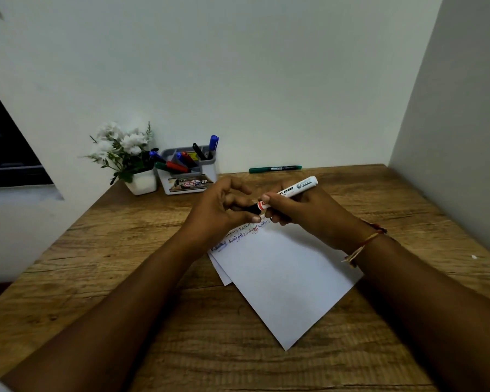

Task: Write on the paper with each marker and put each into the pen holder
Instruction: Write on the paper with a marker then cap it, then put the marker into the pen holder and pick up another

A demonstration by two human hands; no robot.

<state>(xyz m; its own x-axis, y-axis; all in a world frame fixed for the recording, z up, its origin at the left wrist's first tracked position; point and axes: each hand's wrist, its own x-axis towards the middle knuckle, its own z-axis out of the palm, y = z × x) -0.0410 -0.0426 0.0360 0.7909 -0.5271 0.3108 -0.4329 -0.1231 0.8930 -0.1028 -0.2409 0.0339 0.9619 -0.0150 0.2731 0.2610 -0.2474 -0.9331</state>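
A white whiteboard marker point(297, 188) with a black cap is held above the top edge of the white paper point(283, 278). My right hand point(297, 213) grips its barrel. My left hand point(224, 207) has its fingers curled round the black cap end. The paper lies tilted on the wooden desk point(125, 278) and bears a few lines of coloured writing near its top. The grey pen holder point(187, 174) stands at the back against the wall with several markers in it. A green marker point(275, 168) lies flat on the desk by the wall.
A white pot of white artificial flowers point(125, 157) stands left of the pen holder. Walls close the desk at the back and on the right. A second sheet peeks out under the paper's left edge.
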